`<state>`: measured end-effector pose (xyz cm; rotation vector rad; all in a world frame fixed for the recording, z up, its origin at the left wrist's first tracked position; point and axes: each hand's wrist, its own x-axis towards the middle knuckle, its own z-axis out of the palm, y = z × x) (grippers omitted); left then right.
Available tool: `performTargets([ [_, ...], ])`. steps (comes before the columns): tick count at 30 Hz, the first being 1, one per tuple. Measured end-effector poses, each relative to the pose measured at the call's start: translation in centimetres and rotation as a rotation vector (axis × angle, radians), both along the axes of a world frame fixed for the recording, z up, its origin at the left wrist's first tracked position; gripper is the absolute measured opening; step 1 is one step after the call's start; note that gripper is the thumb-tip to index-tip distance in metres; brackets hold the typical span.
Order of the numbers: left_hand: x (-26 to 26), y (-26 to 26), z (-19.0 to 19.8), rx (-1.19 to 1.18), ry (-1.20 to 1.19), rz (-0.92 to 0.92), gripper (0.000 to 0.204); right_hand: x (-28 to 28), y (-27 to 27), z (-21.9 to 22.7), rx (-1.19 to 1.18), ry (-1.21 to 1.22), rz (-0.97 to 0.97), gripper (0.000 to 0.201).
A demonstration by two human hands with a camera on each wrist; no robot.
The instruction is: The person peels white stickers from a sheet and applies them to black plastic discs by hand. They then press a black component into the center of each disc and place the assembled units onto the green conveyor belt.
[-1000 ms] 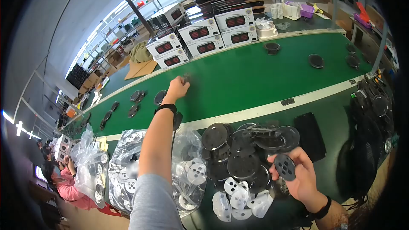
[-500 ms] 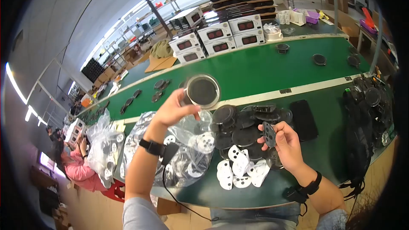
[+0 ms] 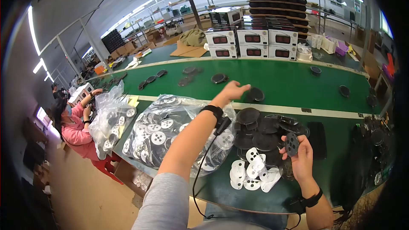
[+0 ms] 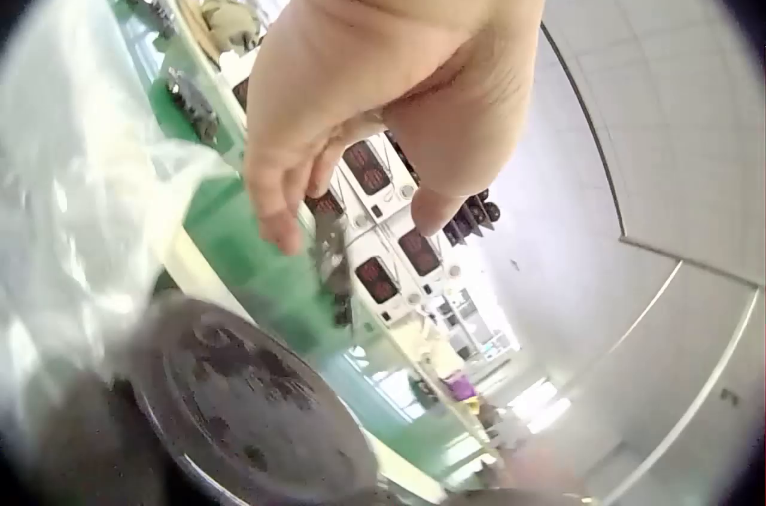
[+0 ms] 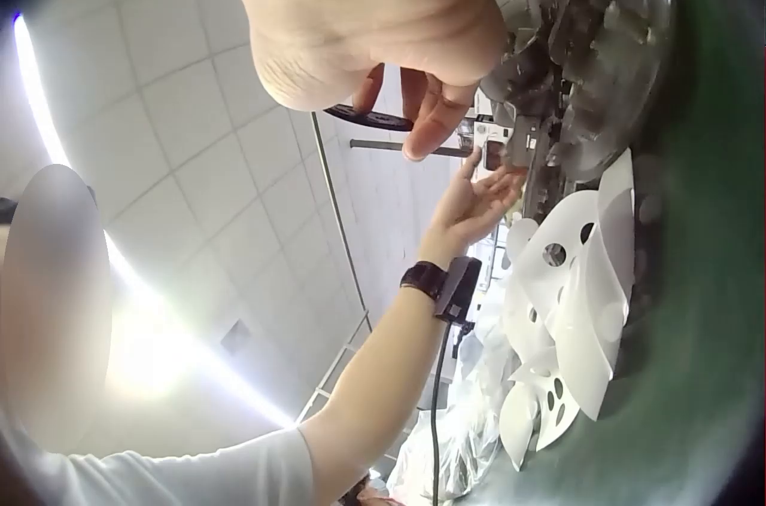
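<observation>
Over the green belt, my left hand (image 3: 232,92) reaches out with its fingers loosely extended, a dark round part (image 3: 255,95) just to its right. The left wrist view has the fingers and thumb of this hand (image 4: 389,87) apart, and a blurred dark part (image 4: 333,267) beyond the fingertips. My right hand (image 3: 301,157) pinches a black disc with holes (image 3: 291,144) above the near table. From the right wrist, that hand (image 5: 371,28) has the disc's thin edge (image 5: 369,119) at its fingers. White perforated pieces (image 3: 255,164) and dark round covers (image 3: 264,138) lie beside it.
Plastic bags of discs (image 3: 159,127) lie left of the piles. Boxes (image 3: 253,37) stand behind the belt, which carries several dark parts (image 3: 219,78). A black pad (image 3: 317,139) and dark netting (image 3: 355,166) lie right. A person in pink (image 3: 81,132) sits far left.
My left hand has brought a clear-rimmed round part to the belt and let it go. The right hand keeps its black disc. The head view has swung left.
</observation>
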<state>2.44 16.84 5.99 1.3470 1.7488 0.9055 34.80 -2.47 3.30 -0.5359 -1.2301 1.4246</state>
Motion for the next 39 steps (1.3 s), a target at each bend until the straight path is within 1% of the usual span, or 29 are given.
performTargets([
  [1,-3.0,1.9,-1.7,0.13,0.156,-0.024,0.085,0.1,0.0,0.0,-0.004,0.002,-0.001,0.045],
  [2,-5.5,2.5,-1.7,0.235,0.378,0.004,0.077,0.2,0.1,0.0,-0.008,0.007,-0.004,0.044],
  [3,-7.2,1.3,-0.3,0.268,0.509,0.044,0.07,0.3,0.3,-0.1,-0.014,0.013,-0.011,0.044],
  [4,-10.1,1.4,0.0,0.218,0.607,0.065,0.067,0.4,0.5,-0.2,-0.027,0.011,-0.019,0.044],
  [5,-13.7,1.9,-1.0,0.262,0.742,0.095,0.066,0.4,0.5,-0.3,-0.037,0.012,-0.018,0.044],
  [7,-20.2,2.4,-2.0,0.187,0.85,0.144,0.068,0.4,0.8,-0.5,-0.055,0.01,-0.008,0.044],
  [9,-22.6,1.3,0.5,-0.032,0.871,0.138,0.073,0.3,1.1,-0.8,-0.076,-0.008,-0.013,0.047],
  [11,-27.0,3.0,-1.5,0.017,0.906,0.211,0.082,0.3,1.4,-0.9,-0.082,-0.017,-0.018,0.048],
  [12,-27.5,3.8,-1.5,-0.062,0.828,0.213,0.09,0.4,1.5,-0.8,-0.085,-0.05,-0.033,0.048],
  [15,-27.6,6.8,-3.5,-0.008,0.667,0.209,0.097,0.8,1.5,-0.9,-0.072,-0.053,-0.023,0.047],
  [16,-27.9,7.9,-4.9,-0.002,0.674,0.188,0.091,0.5,1.4,-0.6,-0.145,-0.082,-0.102,0.056],
  [19,-28.1,9.7,-6.6,-0.055,0.892,0.095,0.075,0.8,1.8,-0.9,-0.117,-0.063,-0.116,0.053],
  [20,-28.3,10.0,-6.7,0.043,0.886,0.122,0.058,0.6,1.8,-0.5,-0.124,-0.081,-0.132,0.05],
  [21,-28.3,10.0,-6.2,0.08,0.829,0.158,0.056,0.7,1.8,-0.6,-0.154,-0.083,-0.14,0.049],
  [23,-30.3,10.3,-5.0,0.158,0.609,0.151,0.048,1.0,1.9,-0.8,-0.199,-0.076,-0.159,0.046],
  [24,-29.5,9.4,-3.8,0.124,0.37,0.172,0.045,1.1,1.8,-0.8,-0.232,-0.098,-0.186,0.044],
  [25,-27.6,8.0,-1.4,0.092,0.129,0.192,0.042,1.2,1.7,-0.7,-0.254,-0.103,-0.187,0.043],
  [26,-26.5,7.1,0.1,0.065,-0.115,0.214,0.04,1.3,1.8,-0.4,-0.271,-0.11,-0.187,0.043],
  [29,-27.2,7.0,1.0,0.08,-0.364,0.169,0.038,1.4,1.5,0.1,-0.272,-0.098,-0.186,0.044],
  [30,-27.2,7.2,1.3,0.066,-0.389,0.143,0.039,1.4,1.4,0.2,-0.263,-0.087,-0.188,0.044],
  [33,-26.6,8.1,1.5,0.041,-0.455,0.16,0.04,1.4,1.3,0.3,-0.219,-0.046,-0.177,0.046],
  [36,-25.9,9.7,1.3,-0.073,0.276,0.133,0.039,1.8,1.5,0.4,-0.212,-0.076,-0.158,0.049],
  [38,-28.6,12.0,-1.6,0.011,0.738,-0.001,0.041,1.8,1.5,0.5,-0.21,-0.074,-0.16,0.05],
  [39,-28.2,12.3,-1.9,0.053,0.968,-0.075,0.043,1.8,1.4,0.6,-0.212,-0.073,-0.163,0.051],
])
